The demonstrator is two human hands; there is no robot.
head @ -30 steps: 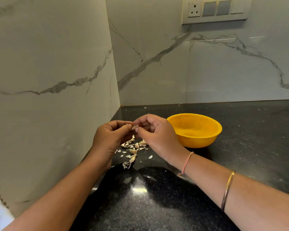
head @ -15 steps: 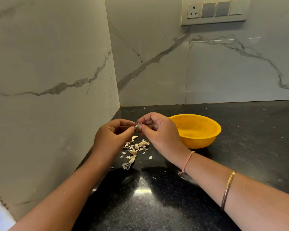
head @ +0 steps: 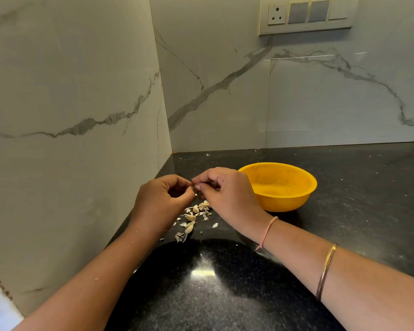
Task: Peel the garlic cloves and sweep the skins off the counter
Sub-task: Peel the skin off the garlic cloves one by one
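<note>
A garlic clove (head: 194,187), almost wholly hidden, is pinched between the fingertips of both hands just left of a yellow bowl (head: 284,202), above a black stone counter (head: 349,211). The left hand (head: 163,199) curls its fingers inward, thumb and forefinger closed on the clove. The right hand (head: 227,194) meets it tip to tip, fingers bent and thumbnail pressed at the same spot, so the two hands are joined at the clove. Whether any skin is lifting cannot be told.

Below the hands, left of the bowl and nearer the camera, a small pile of skins and cloves (head: 193,218) lies on the counter, with loose flakes scattered around it. The bowl's visible inside is bare. A pink thread band (head: 268,231) and a gold bangle (head: 326,268) circle the right forearm. Veined marble walls (head: 70,91) meet in the corner behind the bowl, and a switch panel (head: 306,14) hangs above it.
</note>
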